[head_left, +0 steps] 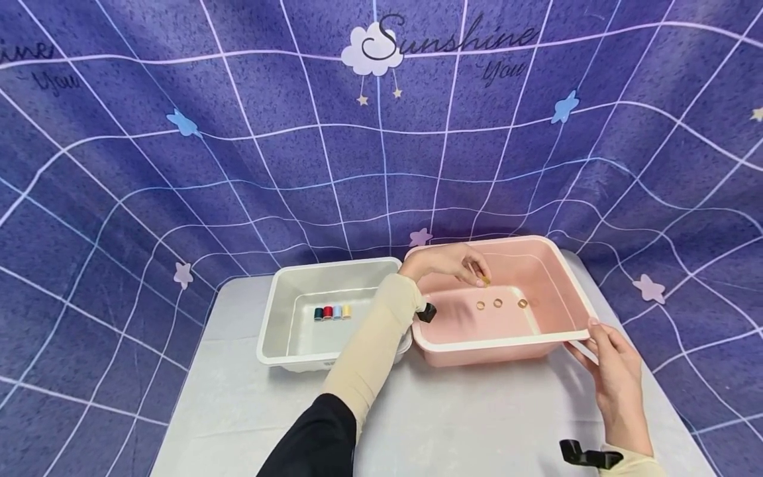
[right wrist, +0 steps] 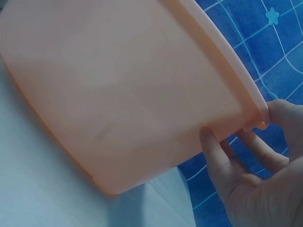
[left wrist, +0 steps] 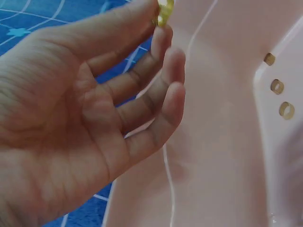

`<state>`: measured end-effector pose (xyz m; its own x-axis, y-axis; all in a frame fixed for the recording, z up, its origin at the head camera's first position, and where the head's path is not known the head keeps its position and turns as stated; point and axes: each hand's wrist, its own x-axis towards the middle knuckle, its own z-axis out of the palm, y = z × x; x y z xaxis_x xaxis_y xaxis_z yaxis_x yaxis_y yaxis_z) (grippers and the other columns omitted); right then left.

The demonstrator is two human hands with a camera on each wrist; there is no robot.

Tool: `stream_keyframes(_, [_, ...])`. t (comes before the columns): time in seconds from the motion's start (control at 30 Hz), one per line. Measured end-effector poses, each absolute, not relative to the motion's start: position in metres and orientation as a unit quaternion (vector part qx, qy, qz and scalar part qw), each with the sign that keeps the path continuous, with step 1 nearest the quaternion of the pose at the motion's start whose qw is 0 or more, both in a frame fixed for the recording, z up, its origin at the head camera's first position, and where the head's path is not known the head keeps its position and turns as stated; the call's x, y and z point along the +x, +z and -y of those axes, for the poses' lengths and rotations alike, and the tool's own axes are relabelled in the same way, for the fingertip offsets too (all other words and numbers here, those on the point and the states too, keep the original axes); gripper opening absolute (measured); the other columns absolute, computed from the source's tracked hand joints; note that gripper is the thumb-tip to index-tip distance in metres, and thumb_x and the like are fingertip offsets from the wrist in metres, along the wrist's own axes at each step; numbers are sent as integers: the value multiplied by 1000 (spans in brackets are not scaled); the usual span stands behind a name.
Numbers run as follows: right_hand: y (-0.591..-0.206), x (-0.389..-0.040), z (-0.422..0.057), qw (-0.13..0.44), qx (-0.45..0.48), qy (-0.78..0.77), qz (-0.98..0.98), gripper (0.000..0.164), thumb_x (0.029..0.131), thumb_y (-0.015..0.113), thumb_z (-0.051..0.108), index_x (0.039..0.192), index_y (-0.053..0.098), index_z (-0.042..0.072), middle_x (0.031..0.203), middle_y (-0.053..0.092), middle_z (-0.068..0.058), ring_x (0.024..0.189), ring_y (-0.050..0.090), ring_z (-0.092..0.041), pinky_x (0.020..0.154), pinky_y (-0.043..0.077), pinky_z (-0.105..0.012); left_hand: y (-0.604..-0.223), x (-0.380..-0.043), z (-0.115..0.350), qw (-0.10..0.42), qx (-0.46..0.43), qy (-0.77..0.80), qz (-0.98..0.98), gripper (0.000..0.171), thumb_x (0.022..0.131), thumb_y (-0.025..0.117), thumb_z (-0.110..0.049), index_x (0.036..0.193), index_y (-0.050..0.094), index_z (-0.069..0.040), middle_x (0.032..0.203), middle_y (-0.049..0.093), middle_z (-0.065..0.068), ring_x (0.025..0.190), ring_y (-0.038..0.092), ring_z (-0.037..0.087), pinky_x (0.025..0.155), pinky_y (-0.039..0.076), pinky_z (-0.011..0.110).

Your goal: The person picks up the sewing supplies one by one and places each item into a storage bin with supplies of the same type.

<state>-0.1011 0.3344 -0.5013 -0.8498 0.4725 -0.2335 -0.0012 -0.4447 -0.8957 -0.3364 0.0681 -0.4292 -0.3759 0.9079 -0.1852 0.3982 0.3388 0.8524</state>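
Over the inside of the pink bin, my left hand pinches a small shiny gold-yellow ring between thumb and index fingertip. The other fingers are loosely bent. Its full shape is partly hidden by the fingertips. Three similar small rings lie apart on the bin floor: a left ring, a middle ring and a right ring. My right hand grips the bin's front right corner, thumb on the rim and fingers under it, against the outer wall.
A pale grey bin stands left of the pink one, partly behind my left forearm. On its floor several thread spools sit in a row: dark, red, light blue and yellow. A white cloth covers the table; a purple patterned curtain hangs behind.
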Motion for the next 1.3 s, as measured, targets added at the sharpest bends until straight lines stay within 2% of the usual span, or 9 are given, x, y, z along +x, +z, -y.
stream_keyframes(0.23, [-502, -101, -333, 149, -237, 812, 512, 15, 100, 72, 18, 103, 75, 4, 113, 66, 3, 86, 74, -10, 75, 66, -33, -445, -345, -75, 365, 402, 357, -760, 28, 95, 75, -12, 121, 72, -2, 97, 72, -6, 82, 60, 3, 75, 51, 25])
stream_keyframes(0.47, [-503, -101, -333, 153, -232, 812, 513, 14, 100, 71, 17, 103, 76, 4, 113, 67, 3, 86, 75, -10, 75, 66, -32, -460, -346, -77, 363, 398, 342, -770, 26, 95, 75, -13, 118, 73, -1, 91, 71, -6, 76, 55, 5, 69, 47, 21])
stream_keyframes(0.67, [-503, -102, -335, 151, -239, 813, 510, 14, 100, 71, 18, 102, 76, 6, 110, 70, 5, 86, 75, -10, 75, 66, -32, -468, -343, -79, 378, 363, 364, -770, 23, 92, 72, -2, 114, 72, 5, 83, 67, -1, 70, 50, 10, 69, 43, 29])
stream_keyframes(0.8, [-503, -101, -335, 153, -241, 812, 509, 14, 100, 71, 19, 101, 76, 6, 108, 71, 5, 87, 76, -9, 75, 66, -32, -474, -341, -83, 388, 317, 388, -774, 21, 90, 68, 5, 111, 70, 8, 77, 60, 1, 67, 49, 12, 63, 42, 23])
stream_keyframes(0.9, [-503, -100, -336, 154, -241, 811, 510, 14, 99, 72, 19, 101, 76, 6, 109, 71, 5, 88, 76, -10, 75, 66, -32, -476, -338, -88, 397, 303, 384, -776, 24, 88, 67, 11, 112, 67, 12, 83, 67, 12, 68, 56, 13, 61, 43, 21])
stream_keyframes(1.03, [-504, -98, -337, 159, -239, 813, 507, 14, 99, 72, 18, 102, 75, 5, 109, 71, 4, 87, 76, -10, 75, 66, -32, -476, -334, -95, 374, 344, 308, -804, 26, 87, 71, 7, 113, 68, 13, 95, 73, 21, 67, 57, 11, 62, 42, 27])
stream_keyframes(1.13, [-504, -99, -337, 156, -235, 814, 508, 13, 100, 71, 18, 102, 75, 6, 108, 71, 4, 87, 75, -10, 75, 66, -32, -480, -335, -101, 344, 354, 234, -838, 17, 88, 72, 1, 105, 73, 6, 80, 70, 11, 62, 51, 9, 57, 40, 24])
stream_keyframes(1.2, [-504, -99, -336, 153, -233, 814, 510, 12, 100, 71, 18, 101, 76, 7, 107, 71, 5, 87, 75, -9, 76, 66, -32, -484, -335, -103, 334, 349, 199, -853, 13, 88, 72, -1, 100, 75, 3, 68, 61, 2, 59, 48, 9, 53, 37, 22])
stream_keyframes(1.3, [-504, -100, -336, 151, -232, 813, 512, 11, 100, 71, 18, 100, 76, 9, 106, 72, 5, 86, 75, -9, 76, 66, -31, -491, -333, -106, 325, 335, 172, -867, 8, 87, 73, -4, 94, 76, -1, 62, 52, -3, 57, 46, 10, 49, 34, 20])
